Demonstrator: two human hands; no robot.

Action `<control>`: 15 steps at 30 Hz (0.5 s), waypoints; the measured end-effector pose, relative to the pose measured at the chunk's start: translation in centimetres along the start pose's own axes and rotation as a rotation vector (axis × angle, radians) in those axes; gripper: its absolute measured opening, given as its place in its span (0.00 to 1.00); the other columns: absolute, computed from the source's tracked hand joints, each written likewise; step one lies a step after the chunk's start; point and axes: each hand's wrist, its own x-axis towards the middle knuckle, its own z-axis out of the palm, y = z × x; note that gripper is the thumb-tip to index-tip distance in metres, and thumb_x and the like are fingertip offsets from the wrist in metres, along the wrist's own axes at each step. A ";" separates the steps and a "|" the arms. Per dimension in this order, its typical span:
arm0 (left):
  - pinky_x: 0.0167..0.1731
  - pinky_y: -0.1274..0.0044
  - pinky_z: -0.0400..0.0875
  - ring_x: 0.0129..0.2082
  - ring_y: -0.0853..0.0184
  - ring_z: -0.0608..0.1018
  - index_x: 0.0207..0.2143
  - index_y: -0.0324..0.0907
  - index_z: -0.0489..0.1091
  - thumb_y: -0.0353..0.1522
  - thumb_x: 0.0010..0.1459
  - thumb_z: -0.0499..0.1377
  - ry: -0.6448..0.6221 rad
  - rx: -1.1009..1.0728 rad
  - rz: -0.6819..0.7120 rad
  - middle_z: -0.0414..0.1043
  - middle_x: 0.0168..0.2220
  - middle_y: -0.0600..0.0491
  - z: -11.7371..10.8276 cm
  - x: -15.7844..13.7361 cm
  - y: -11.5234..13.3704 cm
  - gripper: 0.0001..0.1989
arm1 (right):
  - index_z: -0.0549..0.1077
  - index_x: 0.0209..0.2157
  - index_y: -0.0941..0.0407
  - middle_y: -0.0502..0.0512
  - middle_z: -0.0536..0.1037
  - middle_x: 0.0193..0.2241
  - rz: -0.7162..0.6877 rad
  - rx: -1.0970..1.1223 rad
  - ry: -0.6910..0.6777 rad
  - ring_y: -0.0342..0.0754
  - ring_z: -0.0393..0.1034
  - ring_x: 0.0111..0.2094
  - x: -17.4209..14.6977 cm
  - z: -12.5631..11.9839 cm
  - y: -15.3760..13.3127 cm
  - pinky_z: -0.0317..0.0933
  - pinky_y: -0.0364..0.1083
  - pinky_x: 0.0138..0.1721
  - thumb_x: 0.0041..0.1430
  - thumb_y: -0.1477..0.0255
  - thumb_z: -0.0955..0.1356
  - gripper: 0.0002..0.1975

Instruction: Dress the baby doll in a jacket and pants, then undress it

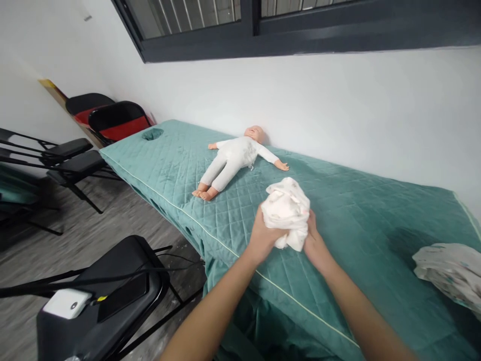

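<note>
Between my two hands is a bunched-up white cloth point(288, 210) with faint small prints, held above the bed's near half. My left hand point(265, 233) grips its left side, with the fingers partly hidden behind the folds. On the right side my right hand point(313, 238) is closed on the same cloth. Beyond it, a baby doll point(240, 153) in a white long-sleeved suit lies on its back on the green quilted bed cover point(180, 160). Its arms are spread, its head is near the wall and its feet point toward the bed's front edge.
A crumpled printed cloth point(451, 273) lies at the bed's right end. A black chair point(124, 281) at the lower left carries a white device point(67, 303) and a dark flat phone-like object point(124, 296), with cables. More folding chairs point(120, 120) stand at the left. The wall point(338, 110) borders the bed's far side.
</note>
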 end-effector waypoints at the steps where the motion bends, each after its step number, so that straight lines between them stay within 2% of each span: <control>1: 0.57 0.58 0.72 0.56 0.52 0.76 0.58 0.45 0.63 0.42 0.41 0.75 0.051 0.045 0.048 0.72 0.57 0.44 -1.1 0.1 -0.1 0.43 | 0.63 0.65 0.46 0.54 0.58 0.68 -0.002 -0.037 -0.043 0.54 0.48 0.71 -0.1 0.2 0.3 0.43 0.59 0.71 0.68 0.51 0.60 0.28; 3: 0.57 0.58 0.72 0.54 0.52 0.78 0.56 0.47 0.65 0.41 0.43 0.74 0.152 0.168 0.157 0.74 0.56 0.45 -4.3 0.4 0.5 0.39 | 0.61 0.66 0.47 0.55 0.55 0.69 -0.024 -0.140 -0.136 0.53 0.46 0.71 -0.4 0.3 0.7 0.40 0.59 0.72 0.68 0.52 0.61 0.29; 5: 0.57 0.59 0.72 0.53 0.53 0.78 0.55 0.45 0.68 0.40 0.44 0.73 0.292 0.339 0.258 0.75 0.55 0.45 -8.8 0.5 1.8 0.35 | 0.58 0.68 0.48 0.57 0.53 0.70 -0.066 -0.280 -0.206 0.54 0.46 0.71 -0.9 -0.1 1.0 0.43 0.59 0.72 0.68 0.53 0.61 0.31; 8: 0.58 0.64 0.71 0.52 0.56 0.78 0.50 0.41 0.70 0.37 0.50 0.69 0.646 0.583 0.349 0.75 0.53 0.45 -17.1 -0.3 4.2 0.25 | 0.63 0.64 0.53 0.60 0.55 0.69 -0.147 -0.509 -0.216 0.58 0.51 0.69 -1.7 -1.3 1.7 0.50 0.62 0.69 0.69 0.55 0.60 0.28; 9: 0.58 0.66 0.71 0.53 0.59 0.77 0.52 0.40 0.68 0.37 0.53 0.66 0.842 0.655 0.357 0.74 0.55 0.45 -20.0 -1.0 4.8 0.25 | 0.66 0.62 0.55 0.61 0.57 0.68 -0.179 -0.590 -0.205 0.60 0.53 0.68 -2.0 -1.7 2.0 0.52 0.63 0.68 0.69 0.56 0.60 0.27; 10: 0.57 0.69 0.71 0.55 0.61 0.76 0.56 0.40 0.63 0.37 0.57 0.63 1.069 0.747 0.283 0.71 0.57 0.45 -22.8 -1.8 5.1 0.26 | 0.68 0.60 0.56 0.62 0.60 0.67 -0.211 -0.666 -0.190 0.61 0.54 0.67 -2.2 -2.0 2.4 0.55 0.63 0.67 0.70 0.56 0.59 0.26; 11: 0.56 0.72 0.72 0.56 0.64 0.76 0.59 0.41 0.58 0.38 0.60 0.60 1.294 0.849 0.141 0.69 0.59 0.45 -25.3 -2.8 5.2 0.27 | 0.69 0.59 0.58 0.63 0.61 0.66 -0.240 -0.732 -0.176 0.62 0.55 0.67 -2.4 -2.3 2.7 0.56 0.63 0.66 0.70 0.57 0.59 0.26; 13: 0.57 0.67 0.70 0.60 0.60 0.72 0.63 0.36 0.48 0.36 0.61 0.58 1.462 0.898 -0.004 0.61 0.62 0.35 -29.6 -5.4 4.7 0.32 | 0.68 0.59 0.60 0.64 0.64 0.64 -0.285 -0.815 -0.160 0.62 0.56 0.66 -2.7 -2.6 3.3 0.58 0.63 0.65 0.70 0.58 0.58 0.26; 15: 0.56 0.59 0.69 0.60 0.49 0.71 0.60 0.33 0.50 0.37 0.58 0.61 1.524 0.975 -0.180 0.62 0.59 0.30 -32.5 -8.4 3.6 0.34 | 0.66 0.61 0.61 0.64 0.67 0.63 -0.319 -0.847 -0.153 0.61 0.58 0.66 -2.9 -2.8 3.8 0.58 0.62 0.64 0.71 0.59 0.57 0.27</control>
